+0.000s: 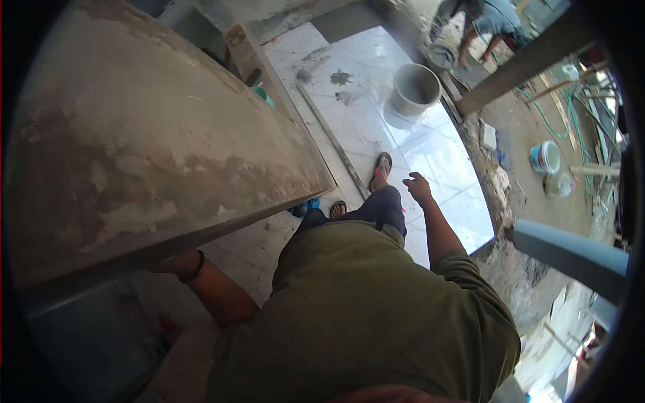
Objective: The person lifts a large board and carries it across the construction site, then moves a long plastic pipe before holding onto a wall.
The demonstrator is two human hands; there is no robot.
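Observation:
Over the glossy white tiles (443,158), my right hand (419,188) hangs away from my body, its fingers partly apart and nothing seen in them. My left hand (173,263), below a dark band on the wrist, reaches under the edge of the brown plastered slab (154,134); its fingers are hidden there. A long straight bar (332,141) lies on the tiles in front of my sandalled feet. Beyond it stands a grey bucket (415,91), with wet patches of mortar (341,78) on the tiles to its left.
At the top right another person (497,27) bends down beside a smaller bucket (441,56). A slanting post (524,64) and a pale blue column (571,255) rise on the right. A paint pail (545,157), green hose and planks lie on rough ground.

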